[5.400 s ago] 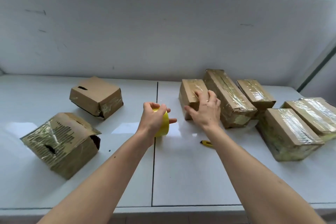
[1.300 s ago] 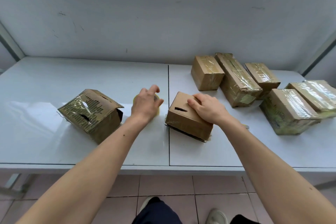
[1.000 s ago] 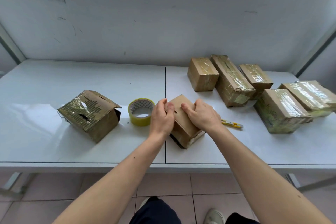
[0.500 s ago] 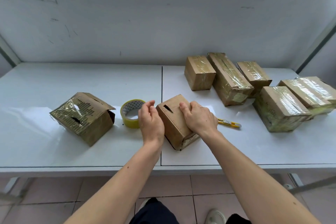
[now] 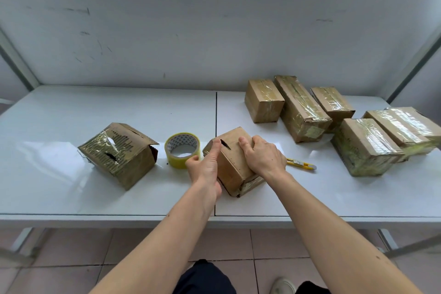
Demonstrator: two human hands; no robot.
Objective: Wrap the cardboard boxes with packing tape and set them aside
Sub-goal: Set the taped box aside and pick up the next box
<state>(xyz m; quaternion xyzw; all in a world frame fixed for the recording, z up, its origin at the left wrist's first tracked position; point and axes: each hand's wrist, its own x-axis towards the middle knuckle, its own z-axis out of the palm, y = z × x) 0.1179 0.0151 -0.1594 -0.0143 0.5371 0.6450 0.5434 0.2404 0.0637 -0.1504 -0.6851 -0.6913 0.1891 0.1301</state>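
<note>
Bench (image 5: 95,198): white, two panels, against a scuffed white wall.
Small cardboard box (image 5: 232,163): tilted, at the middle seam near the front edge.
Left hand (image 5: 205,169): fingers straight, pressed flat on the box's left side.
Right hand (image 5: 263,156): fingers curled over the box top, gripping it.
Tape roll (image 5: 182,150): flat, just left of the box.
Torn box (image 5: 119,154): further left.
Taped boxes (image 5: 303,108): grouped at the right.
Yellow cutter (image 5: 301,164): by the right wrist.
</note>
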